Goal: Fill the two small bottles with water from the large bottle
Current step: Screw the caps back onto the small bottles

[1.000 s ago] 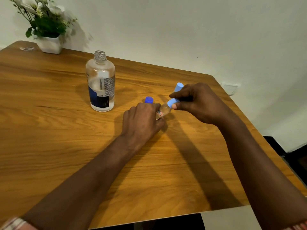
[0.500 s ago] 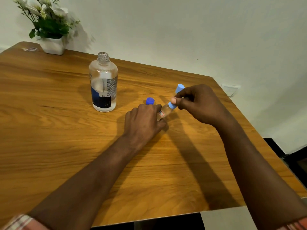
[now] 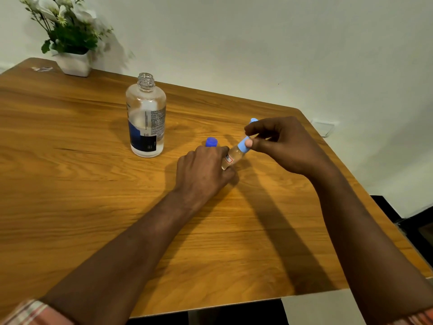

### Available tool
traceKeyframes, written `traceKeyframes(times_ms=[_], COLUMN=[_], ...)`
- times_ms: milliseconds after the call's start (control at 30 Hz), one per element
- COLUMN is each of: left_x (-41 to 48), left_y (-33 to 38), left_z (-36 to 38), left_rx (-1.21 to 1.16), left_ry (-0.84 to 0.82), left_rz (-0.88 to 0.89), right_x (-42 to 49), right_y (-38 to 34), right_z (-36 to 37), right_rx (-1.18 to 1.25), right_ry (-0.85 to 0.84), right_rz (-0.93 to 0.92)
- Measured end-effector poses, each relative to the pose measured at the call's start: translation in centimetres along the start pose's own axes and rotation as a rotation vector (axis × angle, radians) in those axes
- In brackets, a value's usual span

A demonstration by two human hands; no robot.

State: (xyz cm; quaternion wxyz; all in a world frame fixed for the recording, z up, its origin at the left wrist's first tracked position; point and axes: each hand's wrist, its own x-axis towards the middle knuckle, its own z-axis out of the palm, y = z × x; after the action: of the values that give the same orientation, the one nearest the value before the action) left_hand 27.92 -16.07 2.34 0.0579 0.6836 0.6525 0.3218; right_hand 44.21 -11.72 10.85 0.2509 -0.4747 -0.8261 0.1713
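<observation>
The setting is a domestic room, most likely a home dining or living area. A wooden table (image 3: 70,184) with rounded corners stands against a plain white wall (image 3: 257,43). At 11 o'clock, a white pot (image 3: 74,63) of white flowers (image 3: 63,22) sits on the table as decoration. At 2 o'clock, a white wall socket (image 3: 324,126) is mounted low.

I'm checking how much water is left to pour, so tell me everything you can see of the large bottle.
The large bottle is clear, glass or plastic by its look, with rounded shoulders and a threaded neck. It has no cap on. A label with a dark blue patch and small print wraps its lower body. It stands upright on the wooden table, left of both hands, and nothing touches it. The water level inside is hard to tell.
</observation>
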Motion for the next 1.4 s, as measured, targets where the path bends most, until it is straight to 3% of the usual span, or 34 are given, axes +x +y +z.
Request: traceKeyframes(times_ms=[100, 267, 467, 667, 833, 967, 1233, 1400], left_x=[0.0, 0.0, -0.1, 0.1, 0.0, -0.1, 0.0, 0.0], left_y=[0.0, 0.0, 0.1, 0.1, 0.3, -0.2, 0.2, 0.0], left_z=[0.0, 0.1, 0.1, 0.2, 0.2, 0.8, 0.9, 0.8], left_rx=[0.005, 0.018, 0.022, 0.011, -0.068, -0.055, -0.079, -0.075], left_ry=[-0.007, -0.004, -0.014, 0.032, 0.063, 0.028, 0.025, 0.058], left_rz=[0.001, 0.012, 0.015, -0.004, -0.063, -0.045, -0.035, -0.053], right_x=[-0.2, 0.2, -0.5, -0.8, -2.1, -2.9, -2.2, -0.8], right_y=[-0.1, 0.1, -0.2, -0.5, 1.0, 1.3, 4.1, 6.2], right_z=[0.0, 0.2, 0.1, 1.4, 5.6, 8.6, 6.9, 6.5], right_rx=[0.013, -0.057, -0.056, -0.059, 0.316, 0.499, 0.324, 0.235], right_ry=[-0.062, -0.001, -0.112, 0.026, 0.103, 0.198, 0.553, 0.557], right_rz=[-0.019, 0.012, -0.024, -0.003, 0.262, 0.305, 0.457, 0.448])
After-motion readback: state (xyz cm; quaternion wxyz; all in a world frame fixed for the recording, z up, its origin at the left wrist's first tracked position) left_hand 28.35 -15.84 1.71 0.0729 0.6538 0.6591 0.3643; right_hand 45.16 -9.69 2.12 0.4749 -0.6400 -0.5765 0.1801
